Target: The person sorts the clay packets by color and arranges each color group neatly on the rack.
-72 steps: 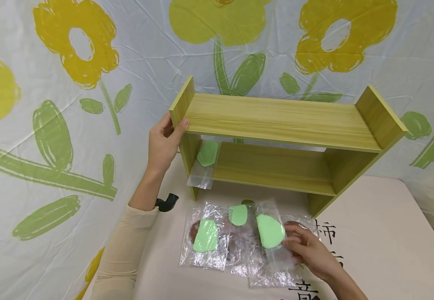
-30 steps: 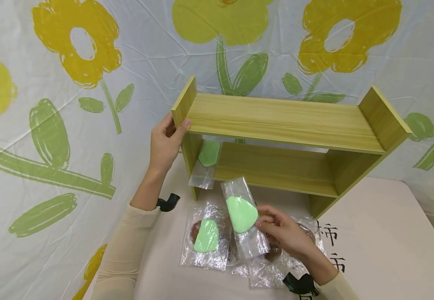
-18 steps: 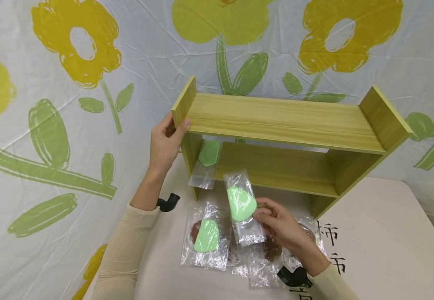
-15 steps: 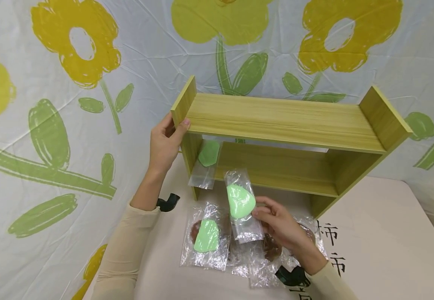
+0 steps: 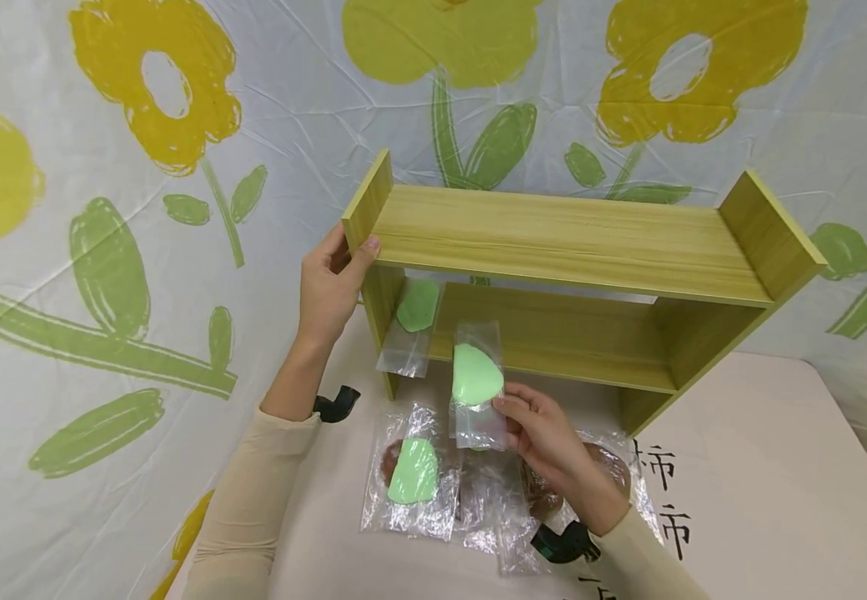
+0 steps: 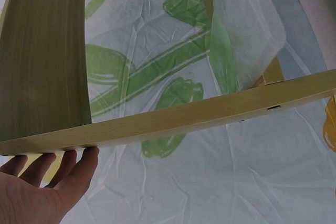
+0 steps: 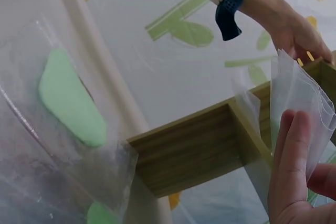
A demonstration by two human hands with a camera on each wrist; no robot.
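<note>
A two-tier wooden shelf stands on the table. My left hand grips its left side panel near the top; the left wrist view shows the fingers against the panel edge. Between thumb and fingers, my right hand pinches a clear plastic bag holding a flat light-green piece. That bag hangs in front of the lower board, its top overlapping the board's front edge in the head view. Another bag with a green piece leans inside the left end of the lower tier, its lower part sticking out past the edge.
Several clear bags lie on the table before the shelf, one with a green piece and others with brown round shapes. A flower-printed cloth hangs behind and to the left. Black characters mark the tablecloth at right.
My right hand has lifted the bag with the green piece off the pile and carried it left and up toward the lower board. The left hand keeps its hold on the shelf.
</note>
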